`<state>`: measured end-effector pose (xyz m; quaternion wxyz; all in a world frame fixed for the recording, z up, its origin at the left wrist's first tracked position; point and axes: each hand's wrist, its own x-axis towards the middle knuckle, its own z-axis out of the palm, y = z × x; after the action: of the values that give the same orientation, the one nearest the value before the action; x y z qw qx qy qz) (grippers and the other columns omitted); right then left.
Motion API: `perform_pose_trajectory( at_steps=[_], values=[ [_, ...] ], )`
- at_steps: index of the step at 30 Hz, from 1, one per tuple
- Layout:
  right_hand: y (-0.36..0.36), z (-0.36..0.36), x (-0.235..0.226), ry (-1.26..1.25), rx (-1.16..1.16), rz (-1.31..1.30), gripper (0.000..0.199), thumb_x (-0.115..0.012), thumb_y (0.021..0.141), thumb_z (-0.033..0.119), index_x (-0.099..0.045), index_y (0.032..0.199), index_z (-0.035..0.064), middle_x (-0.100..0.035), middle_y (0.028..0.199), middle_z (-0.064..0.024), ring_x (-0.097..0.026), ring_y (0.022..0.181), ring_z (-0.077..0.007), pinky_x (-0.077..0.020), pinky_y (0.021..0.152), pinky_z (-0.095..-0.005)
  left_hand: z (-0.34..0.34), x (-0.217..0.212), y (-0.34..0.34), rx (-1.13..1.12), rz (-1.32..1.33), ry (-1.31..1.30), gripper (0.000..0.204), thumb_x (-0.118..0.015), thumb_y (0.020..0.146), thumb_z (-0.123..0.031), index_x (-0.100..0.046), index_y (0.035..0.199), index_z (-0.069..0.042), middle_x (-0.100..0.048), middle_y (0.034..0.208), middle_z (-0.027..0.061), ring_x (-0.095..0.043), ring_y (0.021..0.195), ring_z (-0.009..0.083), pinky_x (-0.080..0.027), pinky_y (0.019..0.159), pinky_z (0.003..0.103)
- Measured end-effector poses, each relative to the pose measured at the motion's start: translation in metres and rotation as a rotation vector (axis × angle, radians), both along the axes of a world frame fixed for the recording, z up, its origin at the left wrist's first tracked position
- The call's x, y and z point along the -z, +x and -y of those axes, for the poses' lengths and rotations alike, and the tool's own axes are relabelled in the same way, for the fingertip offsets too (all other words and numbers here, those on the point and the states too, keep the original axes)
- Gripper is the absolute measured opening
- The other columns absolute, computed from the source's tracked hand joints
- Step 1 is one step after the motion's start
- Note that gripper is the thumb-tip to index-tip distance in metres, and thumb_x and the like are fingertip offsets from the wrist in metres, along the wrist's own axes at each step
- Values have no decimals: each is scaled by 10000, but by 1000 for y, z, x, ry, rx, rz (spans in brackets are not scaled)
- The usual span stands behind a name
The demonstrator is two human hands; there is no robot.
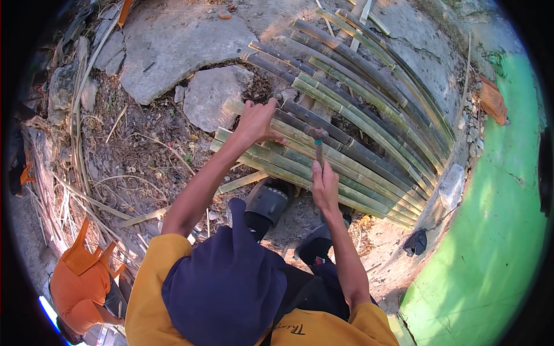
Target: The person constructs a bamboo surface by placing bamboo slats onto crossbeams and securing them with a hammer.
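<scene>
A panel of split green bamboo slats (369,115) lies on the ground in front of me, running from the centre up to the right. My left hand (258,120) rests on the near ends of the slats, fingers pinched at one spot; whether it holds anything small I cannot tell. My right hand (325,184) grips the wooden handle of a hammer (317,138), whose dark head hovers just above a slat to the right of my left hand. My dark shoes (269,202) stand at the panel's near edge.
Broken concrete slabs (173,46) and a flat stone (212,95) lie on dirt to the left. Loose bamboo strips (86,196) litter the left side. A green wall (496,219) rises at the right. An orange plastic chair (81,254) and a person in orange (78,294) are at lower left.
</scene>
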<state>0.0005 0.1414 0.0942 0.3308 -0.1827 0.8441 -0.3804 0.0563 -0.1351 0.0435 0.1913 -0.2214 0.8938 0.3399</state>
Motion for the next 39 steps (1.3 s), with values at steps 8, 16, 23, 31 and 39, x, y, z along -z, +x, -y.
perform_pose_trajectory(
  at_steps=[8, 16, 23, 31, 39],
  values=[
    [9, 10, 5, 9, -83, -51, 309, -511, 1133, 276, -565, 1180, -25, -569, 666, -262, -605, 632, -504, -419, 594, -541, -59, 8, 37, -5, -406, -343, 1682, -835, 493, -870, -97, 1668, 80, -457, 1461, 251, -401, 1423, 419, -108, 1330, 587],
    [13, 10, -16, -178, 34, -157, 221, -520, 1123, 208, -561, 1143, -8, -590, 675, -279, -623, 628, -514, -418, 551, -539, -62, 8, 32, 9, -320, -307, 1702, -856, 472, -853, -82, 1674, 71, -446, 1444, 243, -383, 1435, 423, -112, 1319, 608],
    [22, 14, 3, -19, -66, -71, 183, -526, 1115, 181, -539, 1121, -2, -567, 646, -258, -611, 605, -500, -416, 539, -519, -63, 12, 32, 3, -312, -332, 1730, -915, 438, -787, -63, 1677, 68, -448, 1419, 235, -405, 1411, 424, -126, 1313, 610],
    [24, 11, 13, -40, -57, -140, 190, -536, 1108, 171, -537, 1114, -19, -561, 634, -267, -618, 621, -514, -411, 541, -532, -65, 13, 31, 23, -303, -372, 1739, -912, 431, -792, -59, 1673, 77, -459, 1383, 235, -429, 1381, 426, -135, 1311, 606],
    [21, 5, 16, 79, -107, -150, 249, -526, 1116, 213, -555, 1139, -33, -587, 667, -291, -618, 643, -537, -420, 566, -558, -67, 12, 27, 14, -317, -356, 1727, -907, 441, -799, -73, 1671, 82, -460, 1380, 231, -429, 1380, 425, -146, 1306, 605]
  ],
)
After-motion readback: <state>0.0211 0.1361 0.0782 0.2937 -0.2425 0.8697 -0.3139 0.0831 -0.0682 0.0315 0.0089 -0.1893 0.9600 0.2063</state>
